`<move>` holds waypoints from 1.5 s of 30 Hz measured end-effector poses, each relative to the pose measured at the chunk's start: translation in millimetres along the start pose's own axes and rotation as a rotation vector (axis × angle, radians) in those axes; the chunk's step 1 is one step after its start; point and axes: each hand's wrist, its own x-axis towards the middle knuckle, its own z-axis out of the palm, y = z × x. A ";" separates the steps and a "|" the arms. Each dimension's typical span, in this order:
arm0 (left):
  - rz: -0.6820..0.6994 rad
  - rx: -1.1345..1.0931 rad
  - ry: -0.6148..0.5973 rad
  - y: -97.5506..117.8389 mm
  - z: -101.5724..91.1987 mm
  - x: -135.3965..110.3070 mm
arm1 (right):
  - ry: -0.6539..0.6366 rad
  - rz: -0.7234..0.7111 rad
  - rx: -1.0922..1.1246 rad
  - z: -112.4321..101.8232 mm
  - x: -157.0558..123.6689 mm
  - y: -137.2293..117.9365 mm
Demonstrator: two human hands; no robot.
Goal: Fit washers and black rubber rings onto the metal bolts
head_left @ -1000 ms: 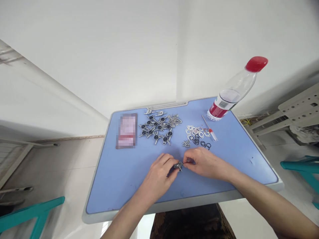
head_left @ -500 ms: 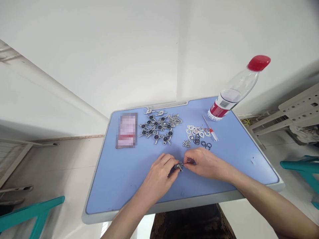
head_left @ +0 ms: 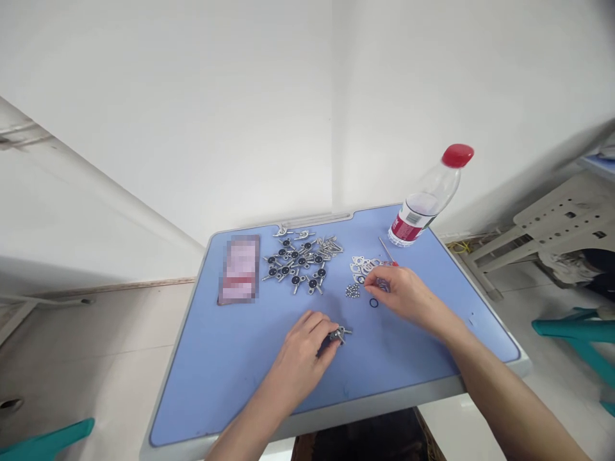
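My left hand (head_left: 307, 342) rests on the blue desk (head_left: 230, 371) with its fingers closed on a small metal part (head_left: 339, 333). My right hand (head_left: 401, 291) has its fingertips pinched together at the pile of flat metal plates and black rings (head_left: 364, 267); what they hold, if anything, I cannot make out. One black ring (head_left: 373, 303) lies alone just below that hand. A small heap of nuts (head_left: 352, 291) sits to its left. A pile of metal winged parts with black centres (head_left: 298, 260) lies further back.
A clear bottle with a red cap (head_left: 427, 195) stands at the desk's back right, a small red-handled screwdriver (head_left: 385, 253) beside it. A pink packet (head_left: 239, 269) lies at the back left. Teal chair parts (head_left: 574, 330) and a white perforated rack (head_left: 552, 224) stand at the right.
My right hand has left the metal part and moved back and right to the pile of plates and rings. My left hand keeps the part. The camera has tilted and shifted.
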 end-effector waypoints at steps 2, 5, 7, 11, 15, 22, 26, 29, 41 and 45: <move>0.001 0.006 0.005 0.1 -0.3 0.3 | -0.014 -0.013 -0.034 2.7 2.6 2.8; 0.004 0.011 0.013 0.6 -0.8 0.6 | -0.053 -0.058 -0.099 10.3 4.4 3.9; 0.002 0.010 0.015 1.1 -1.1 0.9 | -0.066 -0.078 -0.125 14.4 4.5 4.1; -0.001 0.001 0.013 1.9 -1.5 1.5 | -0.060 -0.075 -0.166 18.1 4.0 5.4; -0.003 0.008 0.009 1.9 -1.9 1.4 | -0.058 -0.069 -0.197 20.1 4.4 6.3; 0.003 0.007 0.013 2.8 -1.9 1.3 | -0.060 -0.082 -0.190 22.6 4.2 7.0; 0.014 0.004 0.036 2.2 -1.3 1.2 | -0.070 -0.085 -0.203 23.6 4.0 6.6; 0.008 0.001 0.030 1.9 -1.4 1.0 | -0.070 -0.089 -0.230 24.3 3.7 5.4; 0.000 -0.003 0.018 2.8 -1.8 1.4 | -0.087 -0.079 -0.209 24.7 2.4 3.0; 0.008 -0.010 0.024 3.5 -1.8 1.5 | -0.076 -0.089 -0.208 26.5 2.7 4.4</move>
